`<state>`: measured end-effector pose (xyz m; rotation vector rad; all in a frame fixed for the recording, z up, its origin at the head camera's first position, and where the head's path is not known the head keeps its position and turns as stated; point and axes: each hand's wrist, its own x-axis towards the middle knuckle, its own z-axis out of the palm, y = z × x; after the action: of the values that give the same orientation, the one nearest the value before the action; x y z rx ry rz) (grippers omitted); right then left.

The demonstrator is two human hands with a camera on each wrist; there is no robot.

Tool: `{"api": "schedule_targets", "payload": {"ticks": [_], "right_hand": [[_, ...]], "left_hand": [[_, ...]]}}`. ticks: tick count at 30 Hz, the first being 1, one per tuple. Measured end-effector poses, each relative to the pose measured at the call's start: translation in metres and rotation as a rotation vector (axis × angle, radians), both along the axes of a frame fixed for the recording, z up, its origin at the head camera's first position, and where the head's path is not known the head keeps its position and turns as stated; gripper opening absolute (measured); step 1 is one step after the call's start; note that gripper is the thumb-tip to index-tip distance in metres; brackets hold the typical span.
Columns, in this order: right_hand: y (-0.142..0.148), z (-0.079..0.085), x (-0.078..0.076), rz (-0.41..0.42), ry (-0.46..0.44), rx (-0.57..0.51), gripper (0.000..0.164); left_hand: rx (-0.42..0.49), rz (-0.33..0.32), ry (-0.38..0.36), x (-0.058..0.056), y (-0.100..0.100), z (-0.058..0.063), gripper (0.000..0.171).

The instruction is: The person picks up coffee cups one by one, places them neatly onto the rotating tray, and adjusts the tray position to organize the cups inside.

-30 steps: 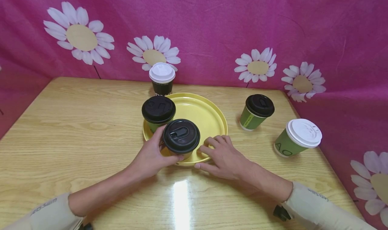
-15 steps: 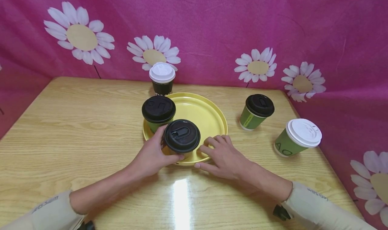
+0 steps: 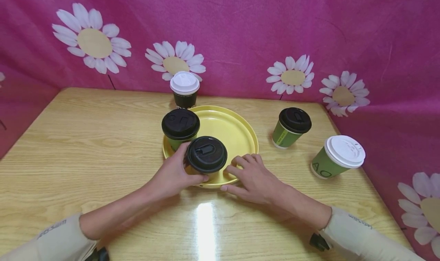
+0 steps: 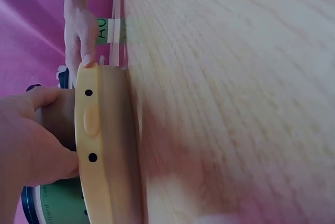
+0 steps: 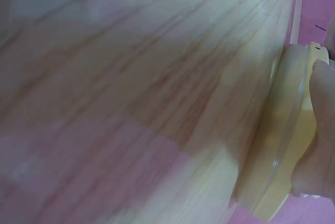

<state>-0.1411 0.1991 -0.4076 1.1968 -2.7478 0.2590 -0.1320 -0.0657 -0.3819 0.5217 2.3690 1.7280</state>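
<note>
My left hand [image 3: 173,177] grips a paper coffee cup with a black lid [image 3: 207,154] at the near side of a round yellow tray [image 3: 237,133]. In the left wrist view the cup's brownish wall [image 4: 57,116] shows between thumb and fingers, behind the tray rim. Just behind it on the tray stands a green cup with a black lid [image 3: 180,124], close to my left fingers. My right hand [image 3: 254,181] holds the tray's near right rim, thumb outside and fingers bent over inside. In the right wrist view that hand [image 5: 319,145] covers part of the rim.
A black cup with a white lid [image 3: 185,87] stands behind the tray, by the pink flowered cloth [image 3: 233,43]. To the right on the wooden table [image 3: 103,138] are a green black-lidded cup [image 3: 290,127] and a green white-lidded cup [image 3: 335,158].
The cup in my left hand has shifted very slightly to the right. My right hand and the tray look unmoved.
</note>
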Motion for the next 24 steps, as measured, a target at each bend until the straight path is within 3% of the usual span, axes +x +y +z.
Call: {"api": "schedule_targets", "payload": {"ticks": [14, 24], "right_hand": [[-0.0002, -0.0004, 0.0001, -0.002, 0.0, -0.004, 0.041], [-0.0007, 0.0009, 0.0005, -0.014, -0.011, 0.01, 0.043]], "left_hand": [[-0.014, -0.018, 0.032, -0.0031, 0.001, 0.0011, 0.085], [-0.124, 0.034, 0.027, -0.0002, 0.0028, 0.0039, 0.086]]}}
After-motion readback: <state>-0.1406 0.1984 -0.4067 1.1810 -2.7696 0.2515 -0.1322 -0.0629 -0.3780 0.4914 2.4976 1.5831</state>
